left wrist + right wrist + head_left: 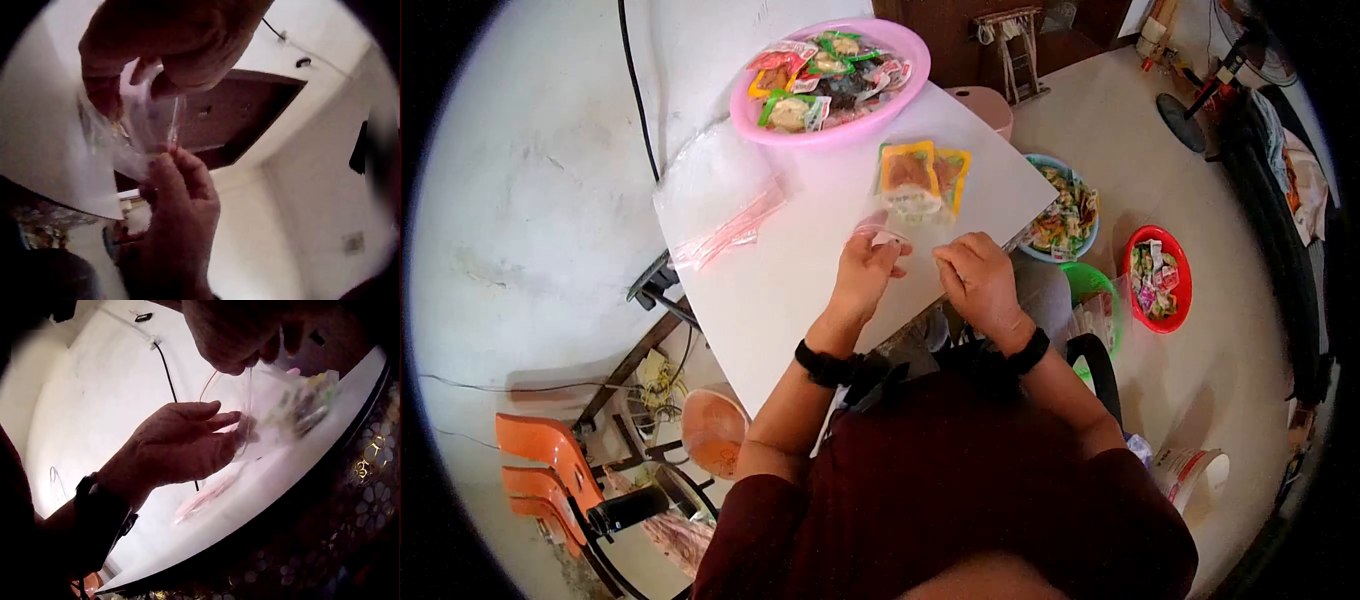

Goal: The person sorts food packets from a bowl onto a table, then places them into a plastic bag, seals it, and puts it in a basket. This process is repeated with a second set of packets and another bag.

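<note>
A clear plastic zip bag (917, 210) spreads out from between my hands over the white table. Two snack packets with yellow borders (908, 168) show at its far end, partly seen through the film. My left hand (865, 275) holds the left side of the bag's mouth, thumb and fingers about the film. On the opposite side my right hand (982, 280) pinches the edge between thumb and forefinger, as the left wrist view shows. A thin red line runs along the bag's edge (175, 128) there. In the right wrist view the packets (306, 406) look blurred beyond the left fingertips.
A pink basin (745, 125) full of mixed snack packets stands at the table's far end. Flat bags with pink-red edges (735, 225) lie at the left. Blue (1040, 250), green (1105, 285) and red (1180, 285) tubs sit on the floor at the right.
</note>
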`<state>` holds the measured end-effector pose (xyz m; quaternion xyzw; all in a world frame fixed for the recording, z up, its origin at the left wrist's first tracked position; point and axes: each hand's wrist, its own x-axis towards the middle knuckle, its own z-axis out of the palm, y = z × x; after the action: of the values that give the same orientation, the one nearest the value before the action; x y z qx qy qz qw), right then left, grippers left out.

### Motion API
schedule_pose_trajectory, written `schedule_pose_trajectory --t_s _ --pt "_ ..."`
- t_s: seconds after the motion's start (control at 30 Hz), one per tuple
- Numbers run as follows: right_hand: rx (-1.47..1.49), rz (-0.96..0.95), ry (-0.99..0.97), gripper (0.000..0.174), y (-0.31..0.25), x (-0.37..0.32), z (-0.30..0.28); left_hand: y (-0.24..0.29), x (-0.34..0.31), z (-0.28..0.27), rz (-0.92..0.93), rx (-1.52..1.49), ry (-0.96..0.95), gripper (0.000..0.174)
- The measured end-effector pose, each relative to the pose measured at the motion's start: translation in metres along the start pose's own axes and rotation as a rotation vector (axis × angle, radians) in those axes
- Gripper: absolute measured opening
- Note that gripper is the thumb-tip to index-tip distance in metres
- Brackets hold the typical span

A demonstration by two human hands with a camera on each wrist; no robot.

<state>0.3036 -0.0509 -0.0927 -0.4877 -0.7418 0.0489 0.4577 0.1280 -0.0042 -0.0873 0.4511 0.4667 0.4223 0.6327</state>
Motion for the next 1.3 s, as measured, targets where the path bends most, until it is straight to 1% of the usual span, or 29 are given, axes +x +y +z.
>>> schedule_pose_trajectory --t_s 0.07,0.17,0.27,0.37,0.4,0.5,0.57,0.6,0.67,0.77,0.83,0.87,0.97,1.1,1.17,1.2,1.3 --pt "-0.009 0.004 0.005 0.018 -0.002 -0.001 0.001 -0.005 -0.015 -0.018 0.043 0.189 -0.077 0.030" --pt "-0.010 0.062 -0.043 0.019 -0.002 -0.005 0.002 -0.009 -0.029 -0.040 0.059 0.315 -0.142 0.028" --pt "0.004 0.022 0.033 0.020 -0.003 -0.010 0.002 0.000 -0.030 -0.053 0.442 0.764 -0.150 0.027" --pt "-0.089 -0.132 -0.066 0.028 -0.004 -0.012 -0.004 0.018 -0.030 -0.052 0.774 1.366 -0.011 0.031" --pt "-0.131 -0.148 -0.084 0.030 -0.006 -0.012 -0.005 0.020 -0.030 -0.050 0.702 1.491 0.006 0.034" --pt "-0.274 -0.165 -0.130 0.036 -0.011 -0.011 -0.006 0.017 -0.019 -0.054 1.022 1.656 0.118 0.031" --pt "-0.390 -0.149 -0.150 0.038 -0.009 -0.005 -0.004 0.021 -0.013 -0.051 1.023 1.729 0.137 0.029" --pt "-0.401 -0.143 -0.155 0.033 -0.008 -0.003 -0.003 0.023 -0.010 -0.050 1.022 1.766 0.148 0.028" --pt "-0.423 -0.134 -0.164 0.024 -0.004 0.000 -0.003 0.021 -0.001 -0.055 1.026 1.771 0.114 0.024" --pt "-0.475 -0.196 -0.207 0.012 0.004 0.007 -0.009 0.022 0.009 -0.067 0.996 1.787 0.017 0.016" --pt "-0.416 -0.236 -0.179 0.009 0.009 0.014 -0.017 0.028 0.013 -0.073 0.995 1.748 -0.042 0.012" --pt "-0.385 -0.255 -0.166 0.008 0.011 0.017 -0.021 0.033 0.014 -0.076 1.010 1.702 -0.059 0.010" --pt "-0.356 -0.257 -0.216 0.008 0.007 0.032 -0.043 0.049 0.011 -0.075 1.070 1.563 -0.078 0.007" --pt "-0.252 -0.322 -0.143 0.010 -0.002 0.057 -0.068 0.077 0.003 -0.068 1.147 1.428 -0.087 0.008" --pt "-0.204 -0.333 -0.122 0.011 -0.005 0.069 -0.078 0.091 -0.003 -0.064 1.150 1.308 -0.099 0.012" --pt "-0.173 -0.309 -0.120 0.011 -0.007 0.073 -0.083 0.099 -0.006 -0.062 1.151 1.249 -0.104 0.014" --pt "-0.097 -0.254 -0.113 0.011 -0.008 0.085 -0.093 0.119 -0.013 -0.061 1.057 1.165 -0.105 0.016"
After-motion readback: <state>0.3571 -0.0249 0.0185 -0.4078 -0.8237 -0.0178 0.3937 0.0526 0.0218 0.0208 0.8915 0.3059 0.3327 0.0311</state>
